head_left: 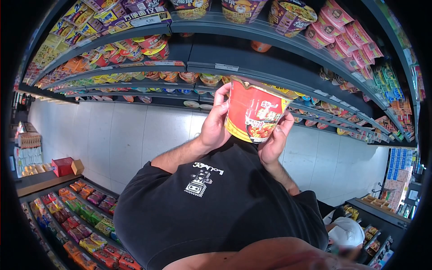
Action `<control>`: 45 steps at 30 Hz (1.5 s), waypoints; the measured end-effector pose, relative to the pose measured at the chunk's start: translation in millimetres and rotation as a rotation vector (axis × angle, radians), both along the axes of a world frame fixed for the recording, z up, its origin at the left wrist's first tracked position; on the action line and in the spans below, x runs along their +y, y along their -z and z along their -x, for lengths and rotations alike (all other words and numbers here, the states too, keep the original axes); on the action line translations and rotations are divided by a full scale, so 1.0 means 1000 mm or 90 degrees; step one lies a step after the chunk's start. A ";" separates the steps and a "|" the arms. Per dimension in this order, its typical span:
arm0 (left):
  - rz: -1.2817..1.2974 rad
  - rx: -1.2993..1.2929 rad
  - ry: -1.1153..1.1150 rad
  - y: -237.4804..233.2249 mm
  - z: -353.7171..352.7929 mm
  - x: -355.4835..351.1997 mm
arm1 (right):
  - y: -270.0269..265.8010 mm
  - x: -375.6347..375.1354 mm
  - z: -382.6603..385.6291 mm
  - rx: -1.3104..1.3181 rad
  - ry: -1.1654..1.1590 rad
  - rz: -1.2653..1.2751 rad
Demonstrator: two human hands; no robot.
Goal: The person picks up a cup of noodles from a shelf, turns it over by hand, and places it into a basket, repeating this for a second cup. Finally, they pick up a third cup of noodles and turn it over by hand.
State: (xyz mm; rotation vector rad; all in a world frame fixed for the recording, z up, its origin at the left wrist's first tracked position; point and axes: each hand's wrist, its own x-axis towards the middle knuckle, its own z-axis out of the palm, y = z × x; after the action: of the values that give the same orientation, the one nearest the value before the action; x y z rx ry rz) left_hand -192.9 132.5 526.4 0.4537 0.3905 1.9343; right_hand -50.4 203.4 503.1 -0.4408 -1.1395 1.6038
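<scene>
Glossy pale floor (pixel 112 130) between dark store shelves (pixel 220 50)

I see purple noodle cups (pixel 292 18) beside pink tubs (pixel 346 36) on the shelf (pixel 225 28) ahead. To my left, a red box (pixel 61 167) sits near colourful packets (pixel 85 209).

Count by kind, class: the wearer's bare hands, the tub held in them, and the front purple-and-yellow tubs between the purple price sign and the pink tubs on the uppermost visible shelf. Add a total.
Bare hands (left hand, right hand): 2
Held red-and-yellow tub: 1
Front purple-and-yellow tubs: 3
Total: 6
</scene>
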 end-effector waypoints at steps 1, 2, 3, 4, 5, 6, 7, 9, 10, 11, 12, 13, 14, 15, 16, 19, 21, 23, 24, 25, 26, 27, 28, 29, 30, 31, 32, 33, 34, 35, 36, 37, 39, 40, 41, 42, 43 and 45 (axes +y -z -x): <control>0.008 0.016 -0.016 -0.002 0.000 0.000 | 0.000 0.000 0.000 -0.009 0.006 0.000; 0.008 0.016 -0.016 -0.001 0.000 -0.001 | -0.001 -0.001 0.000 -0.018 0.011 0.000; 0.007 0.036 -0.014 0.000 0.000 -0.001 | 0.000 -0.001 -0.001 -0.017 0.012 0.000; 0.006 0.056 -0.012 0.000 0.000 -0.001 | 0.002 0.000 -0.002 -0.012 0.010 0.011; 0.006 0.056 -0.012 0.000 -0.001 -0.001 | 0.002 0.000 -0.003 -0.007 0.009 0.022; 0.020 0.043 -0.001 -0.001 -0.003 -0.002 | 0.002 0.000 -0.003 -0.006 0.009 0.022; 0.033 0.030 0.011 -0.002 -0.003 -0.003 | 0.001 -0.001 -0.003 -0.016 0.014 0.016; 0.026 0.035 0.021 -0.004 -0.004 -0.004 | -0.003 -0.003 -0.002 -0.025 0.020 0.009; 0.019 0.040 0.031 -0.004 -0.004 -0.005 | -0.008 -0.005 0.000 0.000 0.004 0.035; 0.019 0.041 0.032 -0.003 -0.004 -0.006 | -0.011 -0.007 0.001 0.025 -0.012 0.061; 0.016 0.055 0.036 -0.003 -0.004 -0.006 | -0.009 -0.007 -0.001 0.025 -0.011 0.061; 0.012 0.069 0.041 -0.002 -0.004 -0.006 | -0.006 -0.007 -0.003 0.012 -0.018 0.048; 0.013 0.069 0.042 -0.004 -0.005 -0.007 | -0.004 -0.007 -0.005 -0.002 -0.024 0.035; 0.018 0.081 0.037 -0.007 -0.006 -0.007 | -0.005 -0.008 -0.005 -0.002 -0.024 0.035; 0.023 0.094 0.032 -0.008 -0.007 -0.007 | -0.008 -0.009 -0.003 0.006 -0.031 0.029; 0.024 0.091 0.036 -0.008 -0.011 -0.008 | -0.009 -0.009 -0.007 -0.005 -0.050 0.013; 0.010 0.095 0.041 -0.005 -0.014 -0.008 | -0.010 -0.010 -0.010 -0.038 -0.064 0.014; -0.004 0.100 0.046 -0.004 -0.015 -0.007 | -0.010 -0.011 -0.011 -0.029 -0.061 0.028; 0.010 0.049 0.043 -0.004 -0.015 -0.007 | -0.010 -0.011 -0.011 -0.021 -0.059 0.041; 0.023 -0.001 0.041 -0.004 -0.015 -0.007 | -0.010 -0.011 -0.011 -0.021 -0.059 0.041; 0.023 -0.001 0.042 -0.005 -0.015 -0.007 | -0.011 -0.011 -0.011 -0.025 -0.044 0.038; 0.024 0.007 0.034 -0.007 -0.014 -0.008 | -0.011 -0.011 -0.011 -0.029 -0.029 0.036; 0.025 0.016 0.027 -0.009 -0.013 -0.008 | -0.011 -0.011 -0.012 -0.029 -0.028 0.036; 0.025 0.016 0.028 -0.010 -0.013 -0.008 | -0.012 -0.012 -0.012 -0.029 -0.030 0.051; 0.023 0.035 0.020 -0.010 -0.014 -0.008 | -0.012 -0.013 -0.013 -0.028 -0.032 0.067; 0.020 0.054 0.012 -0.011 -0.014 -0.009 | -0.013 -0.014 -0.013 -0.028 -0.030 0.068; 0.021 0.055 0.014 -0.006 -0.012 -0.011 | -0.014 -0.015 -0.013 -0.035 -0.036 0.084; 0.036 0.094 0.015 0.004 -0.008 -0.014 | -0.014 -0.016 -0.013 -0.041 -0.041 0.100; 0.051 0.133 0.016 0.010 -0.006 -0.017 | -0.013 -0.017 -0.013 -0.040 -0.039 0.100; 0.051 0.134 0.018 0.006 -0.007 -0.016 | -0.012 -0.019 -0.012 -0.018 -0.060 0.087; 0.032 0.123 -0.002 0.000 -0.010 -0.014 | -0.009 -0.021 -0.012 0.003 -0.080 0.074; 0.012 0.111 -0.022 -0.005 -0.011 -0.013 | 0.009 -0.024 -0.016 -0.033 -0.078 0.041; 0.016 0.115 -0.024 -0.008 -0.010 -0.015 | 0.004 -0.026 -0.013 -0.040 -0.084 0.026; 0.022 0.118 -0.030 -0.009 -0.009 -0.016 | 0.003 -0.028 -0.012 -0.048 -0.094 0.011; 0.023 0.119 -0.027 -0.008 -0.008 -0.016 | 0.003 -0.030 -0.012 -0.046 -0.092 0.012; 0.025 0.123 -0.030 -0.006 -0.007 -0.017 | 0.004 -0.032 -0.011 -0.047 -0.095 0.019; 0.027 0.127 -0.033 -0.005 -0.006 -0.017 | 0.004 -0.033 -0.011 -0.047 -0.098 0.026; 0.028 0.126 -0.021 -0.004 -0.003 -0.019 | 0.008 -0.034 -0.011 -0.055 -0.099 0.029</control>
State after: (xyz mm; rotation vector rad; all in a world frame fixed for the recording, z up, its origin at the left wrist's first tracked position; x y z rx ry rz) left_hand -189.8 113.1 530.5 0.6163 0.5706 1.9153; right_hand -39.3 169.5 495.1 -0.4642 -1.2293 1.7621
